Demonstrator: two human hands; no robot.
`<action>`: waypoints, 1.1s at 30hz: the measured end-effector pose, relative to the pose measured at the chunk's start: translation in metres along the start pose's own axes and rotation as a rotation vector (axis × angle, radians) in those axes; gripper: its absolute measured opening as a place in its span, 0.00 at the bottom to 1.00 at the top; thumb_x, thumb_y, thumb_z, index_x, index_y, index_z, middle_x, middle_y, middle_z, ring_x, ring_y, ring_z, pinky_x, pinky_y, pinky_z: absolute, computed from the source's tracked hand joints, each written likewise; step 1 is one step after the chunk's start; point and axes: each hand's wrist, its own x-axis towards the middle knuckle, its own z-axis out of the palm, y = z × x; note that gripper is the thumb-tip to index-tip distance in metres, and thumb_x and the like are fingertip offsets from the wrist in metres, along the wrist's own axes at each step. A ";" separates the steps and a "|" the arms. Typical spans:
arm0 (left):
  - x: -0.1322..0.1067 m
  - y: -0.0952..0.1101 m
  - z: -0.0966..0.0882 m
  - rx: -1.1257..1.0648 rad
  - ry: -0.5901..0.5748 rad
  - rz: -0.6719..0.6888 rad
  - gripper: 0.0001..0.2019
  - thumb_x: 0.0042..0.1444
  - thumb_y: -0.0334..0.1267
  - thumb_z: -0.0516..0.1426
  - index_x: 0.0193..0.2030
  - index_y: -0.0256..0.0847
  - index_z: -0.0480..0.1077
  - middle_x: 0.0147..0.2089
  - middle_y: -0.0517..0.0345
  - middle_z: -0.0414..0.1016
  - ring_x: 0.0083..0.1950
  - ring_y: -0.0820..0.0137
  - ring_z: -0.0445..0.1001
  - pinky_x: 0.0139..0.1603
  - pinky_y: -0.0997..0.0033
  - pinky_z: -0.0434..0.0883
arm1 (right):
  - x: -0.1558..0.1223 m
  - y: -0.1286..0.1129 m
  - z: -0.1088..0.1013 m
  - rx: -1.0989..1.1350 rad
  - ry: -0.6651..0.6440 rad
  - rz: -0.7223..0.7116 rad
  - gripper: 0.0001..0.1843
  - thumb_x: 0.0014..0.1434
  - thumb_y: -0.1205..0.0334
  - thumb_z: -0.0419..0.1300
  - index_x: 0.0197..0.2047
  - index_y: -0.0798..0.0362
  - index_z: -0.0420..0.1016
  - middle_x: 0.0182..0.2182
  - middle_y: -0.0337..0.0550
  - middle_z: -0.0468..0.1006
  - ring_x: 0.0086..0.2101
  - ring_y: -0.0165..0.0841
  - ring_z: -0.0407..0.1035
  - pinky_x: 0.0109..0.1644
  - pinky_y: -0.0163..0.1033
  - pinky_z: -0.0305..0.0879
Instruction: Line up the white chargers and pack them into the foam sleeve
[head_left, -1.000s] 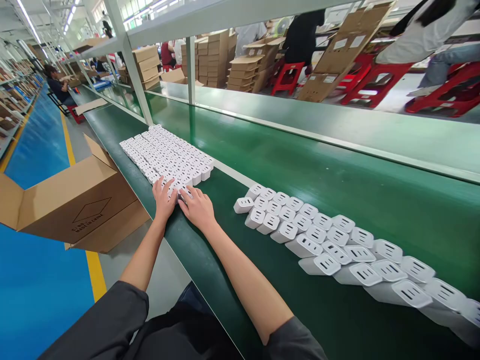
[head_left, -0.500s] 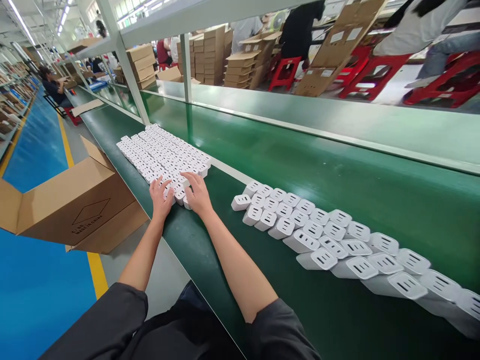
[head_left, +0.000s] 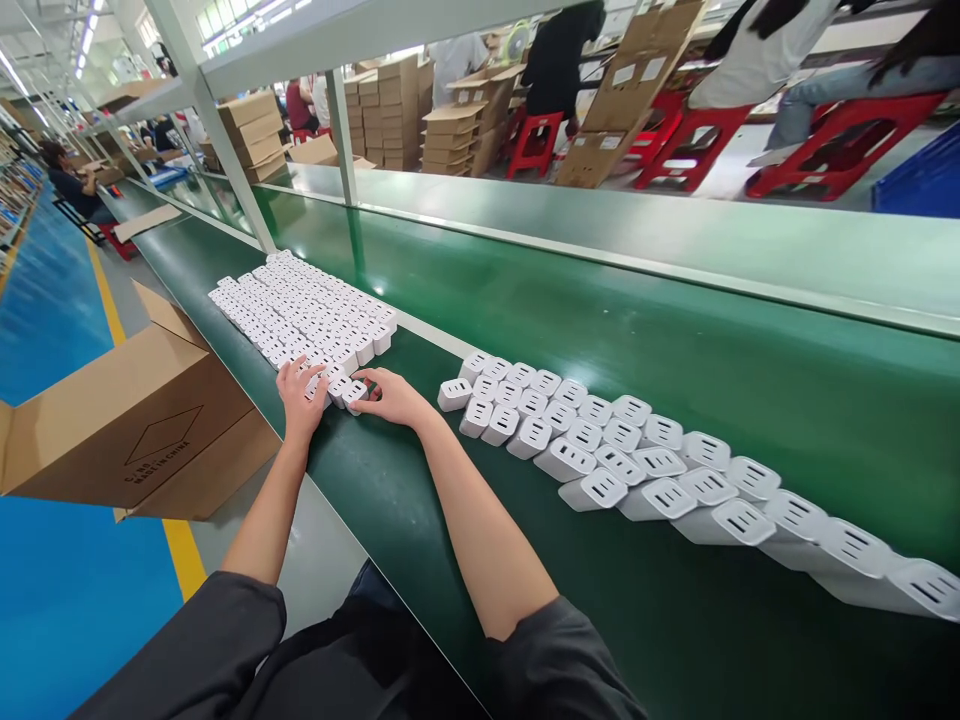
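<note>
A tight block of white slotted chargers (head_left: 300, 310) stands on the green work surface ahead of me. At its near left edge my left hand (head_left: 302, 398) rests with fingers apart against the nearest pieces. My right hand (head_left: 394, 398) has its thumb and fingers closed around a white charger (head_left: 354, 394) at the near right corner of the block. That piece sits close beside its neighbours; parts of both hands' fingertips are hidden. To the right, a second, looser group of the same chargers (head_left: 596, 435) stands in slanting rows.
An open cardboard box (head_left: 150, 420) stands left of the bench edge. A white frame post (head_left: 236, 150) rises behind the block. Beyond the green belt (head_left: 600, 300) are stacked cartons (head_left: 390, 110), red stools (head_left: 694, 140) and seated people.
My right hand has come down and closed its fingers on a charger at the block's near corner. My left hand stays at the near left edge. The whole view has shifted slightly.
</note>
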 end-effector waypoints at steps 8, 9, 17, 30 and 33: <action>-0.003 0.008 -0.003 0.035 0.013 0.037 0.09 0.59 0.46 0.59 0.40 0.49 0.80 0.61 0.55 0.72 0.70 0.52 0.56 0.72 0.46 0.55 | -0.002 0.000 -0.001 -0.029 0.054 -0.004 0.22 0.53 0.56 0.70 0.49 0.53 0.74 0.43 0.42 0.72 0.33 0.28 0.69 0.45 0.39 0.69; -0.003 0.009 -0.002 0.041 0.020 0.036 0.10 0.60 0.46 0.59 0.41 0.49 0.80 0.61 0.55 0.72 0.69 0.52 0.56 0.72 0.46 0.55 | -0.002 0.000 -0.001 -0.027 0.048 -0.007 0.22 0.53 0.56 0.70 0.49 0.53 0.74 0.43 0.42 0.72 0.32 0.28 0.69 0.45 0.39 0.69; -0.003 0.007 0.002 0.046 0.033 0.057 0.12 0.61 0.50 0.58 0.40 0.48 0.79 0.54 0.53 0.76 0.64 0.54 0.63 0.69 0.48 0.58 | 0.000 0.003 0.005 -0.003 0.052 0.014 0.30 0.53 0.52 0.70 0.56 0.54 0.70 0.45 0.44 0.72 0.33 0.29 0.70 0.45 0.40 0.71; -0.001 0.007 0.000 0.020 0.016 0.060 0.16 0.65 0.48 0.51 0.44 0.46 0.78 0.53 0.51 0.77 0.63 0.56 0.65 0.68 0.49 0.58 | 0.008 0.004 0.033 0.059 0.282 0.019 0.25 0.53 0.54 0.69 0.51 0.53 0.70 0.37 0.39 0.70 0.35 0.31 0.70 0.45 0.39 0.71; -0.001 0.007 0.000 0.028 0.010 0.061 0.15 0.64 0.47 0.52 0.44 0.46 0.78 0.53 0.51 0.77 0.63 0.56 0.65 0.68 0.49 0.58 | 0.011 0.001 0.045 0.085 0.338 0.028 0.22 0.55 0.55 0.66 0.52 0.53 0.69 0.35 0.39 0.70 0.37 0.33 0.69 0.45 0.40 0.70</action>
